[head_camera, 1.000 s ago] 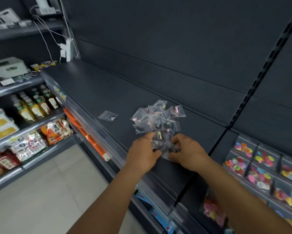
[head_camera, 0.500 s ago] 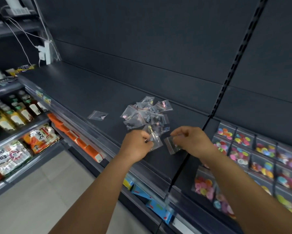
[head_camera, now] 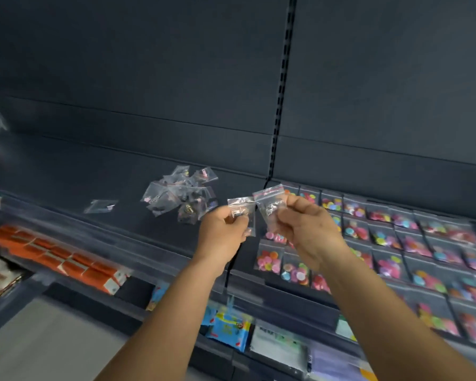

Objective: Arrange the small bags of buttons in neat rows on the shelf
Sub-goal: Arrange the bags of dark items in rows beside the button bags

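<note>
The dark shelf point(head_camera: 66, 171) has a messy pile of button bags point(head_camera: 180, 195) that needs sorting. To its right, bright bags point(head_camera: 382, 243) lie in rows. The left hand point(head_camera: 221, 237) pinches one small bag point(head_camera: 241, 207), and the right hand point(head_camera: 305, 232) pinches another bag point(head_camera: 270, 200), held up, probably to place next.

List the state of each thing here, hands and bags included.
Left hand: pinching a small bag, held up.
Right hand: pinching another bag, held up.
Pile of bags: loose heap on shelf.
Single bag: flat, apart from pile.
Colourful button bags: in rows.
</note>
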`<state>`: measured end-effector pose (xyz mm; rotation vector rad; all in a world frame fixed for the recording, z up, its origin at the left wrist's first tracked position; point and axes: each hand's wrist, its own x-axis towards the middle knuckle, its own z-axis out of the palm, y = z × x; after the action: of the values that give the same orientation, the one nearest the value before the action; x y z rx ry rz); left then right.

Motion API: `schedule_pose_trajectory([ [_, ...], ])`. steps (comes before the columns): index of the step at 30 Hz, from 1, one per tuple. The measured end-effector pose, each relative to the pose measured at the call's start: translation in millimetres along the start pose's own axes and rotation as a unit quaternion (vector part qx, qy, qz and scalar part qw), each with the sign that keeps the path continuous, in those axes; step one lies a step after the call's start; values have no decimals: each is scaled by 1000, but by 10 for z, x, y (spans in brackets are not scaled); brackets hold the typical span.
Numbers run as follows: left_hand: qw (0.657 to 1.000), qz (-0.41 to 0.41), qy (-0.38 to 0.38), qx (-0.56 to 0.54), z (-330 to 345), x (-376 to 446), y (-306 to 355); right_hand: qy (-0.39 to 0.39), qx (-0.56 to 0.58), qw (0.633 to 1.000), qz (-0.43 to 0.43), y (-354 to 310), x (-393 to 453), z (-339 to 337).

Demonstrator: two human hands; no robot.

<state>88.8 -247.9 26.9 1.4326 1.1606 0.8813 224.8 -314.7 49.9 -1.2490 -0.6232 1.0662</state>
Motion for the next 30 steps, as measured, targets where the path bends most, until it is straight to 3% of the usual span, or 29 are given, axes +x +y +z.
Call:
schedule_pose_trajectory([
  [3,997,14,-70,-30,315,-184,174,50,-31,998,-20,-62,-170,-259],
  [6,992,50,-119,5,657,-344,336,98,-41,993,-47,-125,-311,-557],
  [14,985,84,-140,47,1848,-816,563,155,-73,981,-92,-352,-758,-1710],
  [23,974,92,-203,43,3350,-1506,779,203,-91,970,-95,-663,-1351,-3412],
  [30,965,84,-246,46,4174,-1751,871,245,-122,958,-88,-765,-1571,-4294],
])
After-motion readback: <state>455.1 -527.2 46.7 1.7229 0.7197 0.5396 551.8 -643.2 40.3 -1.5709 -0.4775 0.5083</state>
